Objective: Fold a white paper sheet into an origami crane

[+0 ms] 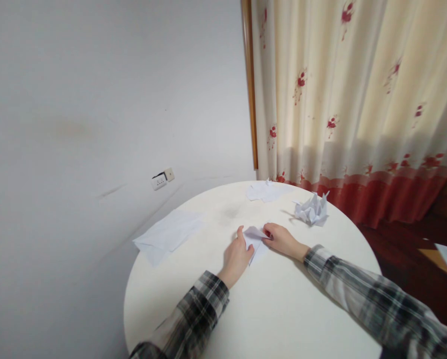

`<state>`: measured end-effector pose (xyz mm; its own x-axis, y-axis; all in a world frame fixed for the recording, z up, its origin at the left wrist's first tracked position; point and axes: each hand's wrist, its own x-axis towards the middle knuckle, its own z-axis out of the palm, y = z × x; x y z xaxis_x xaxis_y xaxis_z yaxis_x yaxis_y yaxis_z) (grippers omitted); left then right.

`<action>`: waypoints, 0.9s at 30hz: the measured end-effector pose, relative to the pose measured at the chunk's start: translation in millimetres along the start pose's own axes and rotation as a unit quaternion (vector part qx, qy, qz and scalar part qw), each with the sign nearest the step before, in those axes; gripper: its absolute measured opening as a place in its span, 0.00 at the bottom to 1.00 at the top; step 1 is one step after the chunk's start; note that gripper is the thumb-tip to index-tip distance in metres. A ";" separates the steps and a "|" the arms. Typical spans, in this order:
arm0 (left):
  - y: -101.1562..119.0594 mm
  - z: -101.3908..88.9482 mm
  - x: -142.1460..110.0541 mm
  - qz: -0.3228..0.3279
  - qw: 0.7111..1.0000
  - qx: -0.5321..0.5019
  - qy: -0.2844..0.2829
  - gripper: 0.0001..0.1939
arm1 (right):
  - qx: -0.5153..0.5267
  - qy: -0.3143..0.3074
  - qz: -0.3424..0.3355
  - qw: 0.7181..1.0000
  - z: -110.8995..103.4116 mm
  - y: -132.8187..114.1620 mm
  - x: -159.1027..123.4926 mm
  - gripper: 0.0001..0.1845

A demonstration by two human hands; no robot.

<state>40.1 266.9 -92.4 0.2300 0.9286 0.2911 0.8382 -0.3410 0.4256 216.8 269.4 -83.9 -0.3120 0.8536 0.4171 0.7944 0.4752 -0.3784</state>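
Note:
A small white sheet of folded paper [254, 236] lies between my hands near the middle of the round white table. My left hand [236, 257] grips its left side, the thumb lying over the paper and the index finger along its far edge. With fingers pinched together, my right hand [280, 239] holds the paper's right corner. A flap of the sheet is raised between the two hands. Part of the paper is hidden behind my left thumb and fingers.
Flat white sheets [171, 232] lie at the table's left edge. Torn or loose paper [265, 191] is at the far edge. Several folded paper shapes, perhaps cranes [312, 209], cluster at the right. A wall with a socket [158, 182] and a flowered curtain [332, 99] stand behind.

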 end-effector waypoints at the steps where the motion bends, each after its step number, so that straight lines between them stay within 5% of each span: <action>1: 0.2 -0.3 0.1 0.002 1.000 -0.001 0.001 0.30 | -0.001 0.000 -0.002 1.000 0.2 -0.1 0.0 0.04; 7: 0.5 0.2 1.0 0.013 1.000 -0.019 0.008 0.31 | -0.013 -0.006 0.006 1.000 0.3 -0.8 0.6 0.03; 18: 0.0 7.3 -0.2 0.125 0.985 -0.116 0.002 0.31 | -0.008 0.016 0.027 0.999 -2.6 -1.9 0.6 0.02; 27: -2.7 7.9 3.8 0.120 0.980 -0.157 -0.019 0.25 | -0.026 0.025 0.045 0.998 6.0 11.6 2.2 0.05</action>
<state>42.6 272.4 -99.2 0.4246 0.8190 0.3861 0.5651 -0.5729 0.5937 222.2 278.0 -92.3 -0.2123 0.8803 0.4243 0.8449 0.3836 -0.3729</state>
